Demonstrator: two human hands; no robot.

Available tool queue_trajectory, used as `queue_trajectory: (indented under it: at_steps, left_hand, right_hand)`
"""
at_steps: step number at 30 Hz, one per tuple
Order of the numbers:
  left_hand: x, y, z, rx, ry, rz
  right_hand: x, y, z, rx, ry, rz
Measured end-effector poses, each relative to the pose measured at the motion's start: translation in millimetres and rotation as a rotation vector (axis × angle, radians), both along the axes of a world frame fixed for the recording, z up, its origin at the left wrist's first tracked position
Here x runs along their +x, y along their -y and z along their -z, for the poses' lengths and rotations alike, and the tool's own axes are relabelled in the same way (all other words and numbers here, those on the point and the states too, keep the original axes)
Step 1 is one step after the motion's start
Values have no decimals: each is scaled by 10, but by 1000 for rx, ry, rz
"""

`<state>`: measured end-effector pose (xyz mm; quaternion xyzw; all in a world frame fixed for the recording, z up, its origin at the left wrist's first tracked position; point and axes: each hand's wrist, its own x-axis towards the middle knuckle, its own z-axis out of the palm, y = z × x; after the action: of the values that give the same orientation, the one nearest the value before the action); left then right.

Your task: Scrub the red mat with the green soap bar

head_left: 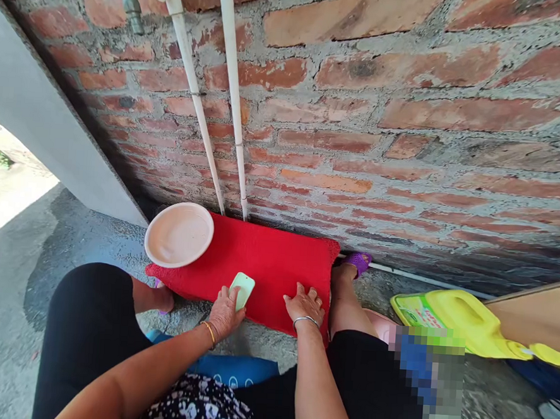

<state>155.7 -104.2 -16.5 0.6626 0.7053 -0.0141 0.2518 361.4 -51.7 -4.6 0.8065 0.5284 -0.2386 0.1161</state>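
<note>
My left hand (227,312) grips the pale green block (243,288); my spread right hand (306,305) should steady the red cloth (268,253)

The red rectangular cloth (271,263) looks matt from here — the pale green rounded block (243,287) smooth, its material hard to tell. The round pale-pink plastic basin (178,236) is smooth, the yellow plastic jug (463,317) slightly glossy — the red-brown brick wall (343,112) rough.
</note>
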Motion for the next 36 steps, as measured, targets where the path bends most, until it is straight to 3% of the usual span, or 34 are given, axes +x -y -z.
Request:
queue_trajectory:
  at_steps: [4, 6, 10, 12, 14, 19, 21, 23, 26, 28, 30, 36]
  left_hand:
    - [-28, -211, -66, 3, -98, -136]
    - [62, -166, -14, -41, -107, -35]
    - [259, 36, 119, -172, -47, 347]
    - [242, 2, 102, -174, -22, 396]
    - [131, -179, 18, -98, -33, 277]
    - [-172, -785, -179, 36, -145, -241]
    - [-129, -822, -149, 43, -176, -279]
    - [19, -695, -63, 34, -163, -153]
    - [277, -395, 78, -20, -76, 218]
    - [342, -302, 115, -5, -25, 354]
    - [257, -370, 87, 25, -19, 281]
    - [-325, -996, -127, 83, -146, -385]
  right_hand:
    - [5, 2, 16, -28, 25, -41]
    - [4, -1, 25, -23, 24, -36]
    - [3, 0, 42, -14, 12, -24]
    - [2, 4, 50, -8, 9, -24]
    - [-4, 5, 49, -6, 8, -25]
    - [-32, -17, 5, -28, 17, -16]
    - [-38, -28, -9, -35, 19, -10]
    - [-36, -34, -9, -36, 17, -7]
    - [-23, -31, 13, -34, 14, -14]
    - [-14, -27, 31, -34, 13, -21]
    - [-10, -27, 46, -34, 14, -25]
    - [-26, -54, 82, -38, -1, -11]
